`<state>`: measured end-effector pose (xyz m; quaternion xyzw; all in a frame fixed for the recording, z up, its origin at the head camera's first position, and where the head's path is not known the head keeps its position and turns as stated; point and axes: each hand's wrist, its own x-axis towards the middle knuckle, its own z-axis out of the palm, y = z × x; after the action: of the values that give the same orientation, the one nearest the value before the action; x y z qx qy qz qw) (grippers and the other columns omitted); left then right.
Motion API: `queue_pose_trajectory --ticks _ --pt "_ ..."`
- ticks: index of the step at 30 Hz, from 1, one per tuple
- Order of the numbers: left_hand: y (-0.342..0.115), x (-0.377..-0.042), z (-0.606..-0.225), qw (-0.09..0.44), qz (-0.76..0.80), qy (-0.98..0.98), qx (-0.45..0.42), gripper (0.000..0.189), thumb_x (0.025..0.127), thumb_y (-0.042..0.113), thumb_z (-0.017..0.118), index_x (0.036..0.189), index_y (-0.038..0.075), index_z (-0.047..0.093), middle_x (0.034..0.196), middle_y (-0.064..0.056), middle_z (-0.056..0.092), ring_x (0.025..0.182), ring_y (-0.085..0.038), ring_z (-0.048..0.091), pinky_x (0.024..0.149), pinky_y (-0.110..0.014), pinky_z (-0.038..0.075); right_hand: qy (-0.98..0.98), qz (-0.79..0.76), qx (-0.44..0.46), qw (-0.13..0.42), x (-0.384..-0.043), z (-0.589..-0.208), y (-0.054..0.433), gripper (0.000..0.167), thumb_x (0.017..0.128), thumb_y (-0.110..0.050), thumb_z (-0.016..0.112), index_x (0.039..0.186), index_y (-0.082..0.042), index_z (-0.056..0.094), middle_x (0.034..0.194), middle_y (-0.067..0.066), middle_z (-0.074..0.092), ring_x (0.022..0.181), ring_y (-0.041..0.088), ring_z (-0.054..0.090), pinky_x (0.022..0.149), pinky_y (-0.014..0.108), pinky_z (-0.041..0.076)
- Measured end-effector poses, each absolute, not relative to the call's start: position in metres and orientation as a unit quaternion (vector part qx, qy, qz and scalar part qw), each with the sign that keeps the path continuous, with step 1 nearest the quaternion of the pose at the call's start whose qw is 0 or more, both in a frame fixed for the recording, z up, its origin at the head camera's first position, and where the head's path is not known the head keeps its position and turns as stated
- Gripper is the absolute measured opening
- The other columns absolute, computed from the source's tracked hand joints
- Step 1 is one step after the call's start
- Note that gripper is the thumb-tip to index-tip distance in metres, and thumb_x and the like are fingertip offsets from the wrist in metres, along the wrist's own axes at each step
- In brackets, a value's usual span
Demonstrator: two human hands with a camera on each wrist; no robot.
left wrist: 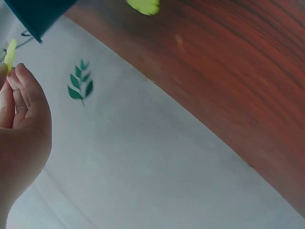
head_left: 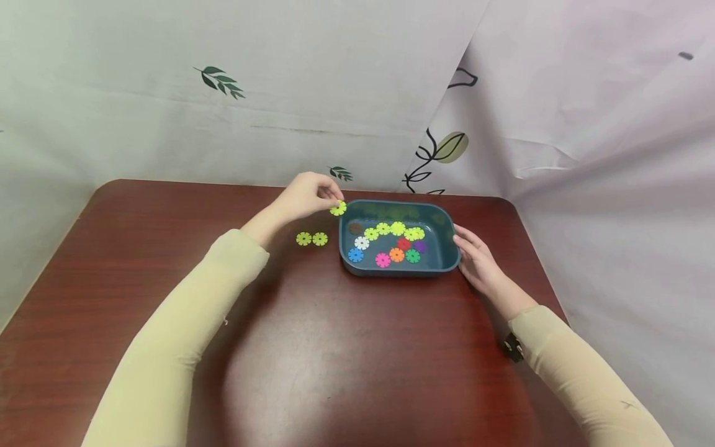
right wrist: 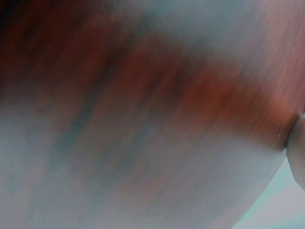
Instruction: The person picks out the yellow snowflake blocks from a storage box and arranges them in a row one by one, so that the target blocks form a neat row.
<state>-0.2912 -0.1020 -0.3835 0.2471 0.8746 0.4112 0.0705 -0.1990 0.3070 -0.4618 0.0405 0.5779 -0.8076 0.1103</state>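
Note:
Between thumb and fingertips my left hand (head_left: pixel 310 197) pinches a yellow-green notched disc (head_left: pixel 338 208), held at the left rim of a dark teal tub (head_left: pixel 400 272). The same disc (left wrist: pixel 10 56) shows edge-on in the left wrist view. Fingers of my right hand (head_left: pixel 478 259) rest against the tub's right outer wall. Inside the tub lie several yellow-green discs (head_left: pixel 398 228) in a curved row, plus white (head_left: pixel 362 243), blue (head_left: pixel 355 255), pink (head_left: pixel 382 260), orange (head_left: pixel 396 254), green (head_left: pixel 413 256), red (head_left: pixel 404 244), purple (head_left: pixel 420 246) and brown discs (head_left: pixel 355 228).
Two yellow-green discs (head_left: pixel 311 239) lie side by side on the reddish-brown table (head_left: pixel 313 347), left of the tub. Pale patterned cloth (head_left: pixel 313 81) hangs behind the table's far edge. A dark band (head_left: pixel 513 347) is on the right wrist.

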Motion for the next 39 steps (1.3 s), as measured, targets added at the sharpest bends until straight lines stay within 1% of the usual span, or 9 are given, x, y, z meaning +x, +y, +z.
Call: queue_pose_trajectory --ticks 4,10,13,17,22,26,30,35,39 --pt "-0.122 -0.292 -0.387 0.064 0.411 0.881 0.224 0.013 0.097 0.007 0.074 0.108 0.002 0.079 0.106 -0.016 0.078 0.096 -0.028 0.073 0.09 -0.04 0.059 0.584 -0.804 0.041 0.105 -0.199 -0.462 0.306 0.033 0.113 -0.008 0.045 0.122 -0.027 0.071 0.118 -0.011 0.073 0.107 0.002 0.066 0.089 0.018 0.055" --pt "-0.148 -0.291 -0.394 0.062 0.402 0.891 0.201 0.013 0.097 0.007 0.073 0.107 0.001 0.079 0.104 -0.017 0.078 0.095 -0.028 0.073 0.08 -0.026 0.054 0.584 -0.804 0.04 0.109 -0.198 -0.461 0.305 0.033 0.113 -0.008 0.045 0.121 -0.027 0.07 0.117 -0.011 0.073 0.106 0.002 0.066 0.089 0.017 0.055" --pt "-0.159 -0.29 -0.401 0.064 0.396 0.895 0.194 0.013 0.097 0.006 0.072 0.106 0.0 0.079 0.102 -0.017 0.079 0.086 -0.016 0.072 0.076 -0.022 0.052 0.584 -0.803 0.045 0.11 -0.198 -0.461 0.305 0.032 0.113 -0.008 0.045 0.122 -0.027 0.069 0.117 -0.011 0.072 0.106 0.002 0.066 0.089 0.017 0.055" --pt "-0.171 -0.288 -0.412 0.07 0.39 0.897 0.193 0.012 0.097 0.006 0.071 0.105 0.0 0.079 0.101 -0.017 0.08 0.078 -0.002 0.066 0.074 -0.019 0.051 0.587 -0.801 0.044 0.108 -0.198 -0.462 0.307 0.032 0.113 -0.009 0.045 0.122 -0.027 0.069 0.117 -0.011 0.073 0.106 0.002 0.066 0.089 0.017 0.055" --pt "-0.185 -0.285 -0.425 0.088 0.386 0.899 0.186 0.012 0.096 0.006 0.073 0.104 0.0 0.079 0.099 -0.016 0.08 0.079 -0.001 0.066 0.074 -0.016 0.05 0.576 -0.809 0.038 0.111 -0.198 -0.463 0.307 0.033 0.113 -0.007 0.045 0.123 -0.026 0.07 0.117 -0.01 0.073 0.105 0.002 0.067 0.088 0.018 0.056" --pt "-0.192 -0.282 -0.432 0.107 0.381 0.901 0.178 0.013 0.096 0.007 0.074 0.105 0.0 0.079 0.1 -0.014 0.08 0.081 0.0 0.066 0.076 -0.017 0.051 0.577 -0.808 0.043 0.11 -0.198 -0.463 0.307 0.033 0.113 -0.008 0.045 0.123 -0.026 0.07 0.117 -0.01 0.073 0.105 0.003 0.067 0.088 0.018 0.056" --pt "-0.197 -0.281 -0.439 0.123 0.375 0.902 0.174 0.012 0.096 0.007 0.073 0.105 0.0 0.079 0.099 -0.014 0.08 0.083 -0.002 0.067 0.077 -0.019 0.053 0.577 -0.808 0.045 0.112 -0.199 -0.463 0.307 0.033 0.113 -0.008 0.045 0.122 -0.026 0.071 0.116 -0.009 0.074 0.105 0.003 0.067 0.088 0.018 0.056" --pt "-0.199 -0.28 -0.446 0.135 0.367 0.904 0.173 0.012 0.096 0.007 0.073 0.103 0.0 0.079 0.097 -0.014 0.08 0.083 -0.004 0.068 0.079 -0.023 0.054 0.575 -0.81 0.045 0.111 -0.2 -0.463 0.307 0.035 0.113 -0.006 0.045 0.121 -0.026 0.072 0.116 -0.009 0.074 0.105 0.003 0.067 0.088 0.018 0.056" --pt "-0.199 -0.28 -0.449 0.135 0.363 0.905 0.178 0.011 0.095 0.008 0.074 0.101 0.0 0.079 0.093 -0.013 0.08 0.082 -0.005 0.068 0.08 -0.026 0.054 0.574 -0.81 0.047 0.111 -0.199 -0.463 0.306 0.035 0.113 -0.007 0.044 0.121 -0.026 0.072 0.116 -0.009 0.074 0.105 0.003 0.067 0.088 0.018 0.056"
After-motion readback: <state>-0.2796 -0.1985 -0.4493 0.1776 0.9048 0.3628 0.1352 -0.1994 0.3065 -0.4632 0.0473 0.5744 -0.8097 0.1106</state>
